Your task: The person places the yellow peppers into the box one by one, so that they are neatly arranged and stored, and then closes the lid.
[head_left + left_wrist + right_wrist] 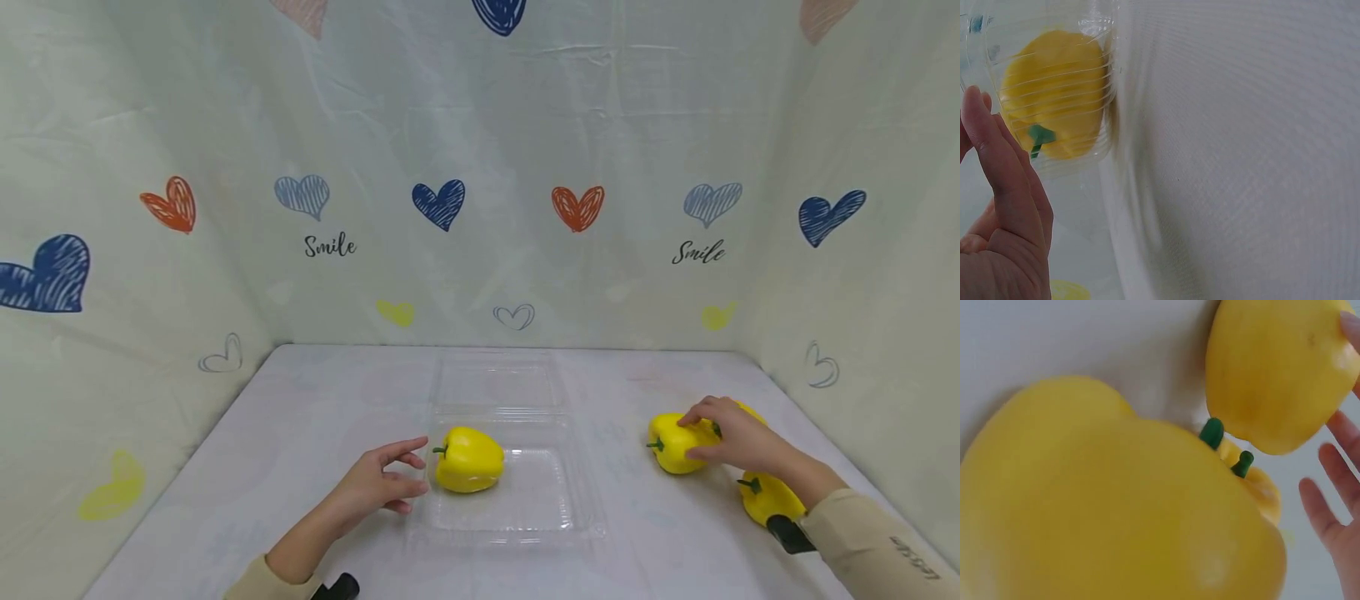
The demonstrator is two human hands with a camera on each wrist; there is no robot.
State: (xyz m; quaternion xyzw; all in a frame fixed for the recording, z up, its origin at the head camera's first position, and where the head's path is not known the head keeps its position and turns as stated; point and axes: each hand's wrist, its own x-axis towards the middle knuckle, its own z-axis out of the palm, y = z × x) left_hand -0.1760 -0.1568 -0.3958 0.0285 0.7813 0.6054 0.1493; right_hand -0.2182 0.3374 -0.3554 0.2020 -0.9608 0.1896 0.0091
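The left hand (pixel 378 483) rests loose and holds nothing, at 9 o'clock of the tray (pixel 570 508), where one pepper (pixel 468 459) lies. At 3 o'clock, on the bench (pixel 285 433), the right hand (pixel 731 437) holds a second pepper (pixel 675 443). It looks smooth, firm, rather light; best taken around the body. Two more peppers are partly hidden by the arm.

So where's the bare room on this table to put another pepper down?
Free: the right half of the clear plastic tray, beside the yellow pepper; the table left of the tray, behind the left hand; and the strip between tray and right hand. Crowded: the right edge, where three peppers cluster.
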